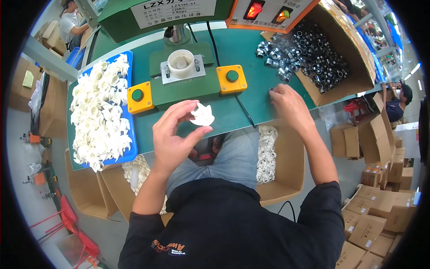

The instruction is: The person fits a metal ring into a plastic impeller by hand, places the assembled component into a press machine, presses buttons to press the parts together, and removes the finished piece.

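Pinching a white plastic impeller at its edge, the left hand holds it just above the green table, in front of the press fixture; thumb below and fingers above are closed on the part, whose blades project to the right of the fingertips. The right hand rests palm down on the table, fingertips at the near edge of a scatter of metal nuts; whether its fingers grip a nut cannot be told. A blue tray at the left is heaped with white impellers. A cardboard box at the right, tipped toward the table, holds many more metal nuts. Below the table edge, an open carton contains white parts. Two yellow push-button boxes flank the fixture.
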`<state>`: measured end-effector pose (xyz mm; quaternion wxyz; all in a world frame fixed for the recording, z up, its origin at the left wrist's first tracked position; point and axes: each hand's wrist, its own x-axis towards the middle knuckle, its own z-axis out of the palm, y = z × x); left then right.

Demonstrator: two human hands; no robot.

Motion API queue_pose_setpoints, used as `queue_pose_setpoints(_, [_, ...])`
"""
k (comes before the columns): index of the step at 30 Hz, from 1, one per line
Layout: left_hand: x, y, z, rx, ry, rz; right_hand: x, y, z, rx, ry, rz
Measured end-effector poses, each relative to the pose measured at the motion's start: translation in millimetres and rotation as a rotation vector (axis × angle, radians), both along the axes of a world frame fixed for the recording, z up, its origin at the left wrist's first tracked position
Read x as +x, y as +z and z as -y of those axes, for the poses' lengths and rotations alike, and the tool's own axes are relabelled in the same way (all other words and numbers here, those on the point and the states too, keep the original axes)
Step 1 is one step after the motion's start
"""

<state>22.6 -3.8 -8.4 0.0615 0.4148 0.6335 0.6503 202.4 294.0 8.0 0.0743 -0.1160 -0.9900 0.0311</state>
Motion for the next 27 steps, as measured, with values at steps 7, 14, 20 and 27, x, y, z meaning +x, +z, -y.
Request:
queue_pose_setpoints(7, [-3,0,-1,-0.012,-0.009,-0.026,9,1,-5,-0.303,-0.031,-0.096])
queue_pose_setpoints(14, [-1,-3,-7,-0.015,-0.018,-0.037,-9,18,22,-0.605,0.054,-0.318])
queue_pose_setpoints(20, [2,5,-13,-0.036,-0.047,-0.129,-37,32,62,-0.876,0.201,-0.329])
queue_pose_setpoints(27, [4,8,-12,0.017,-0.018,-0.197,-68,50,98,-0.548,0.476,-0.372])
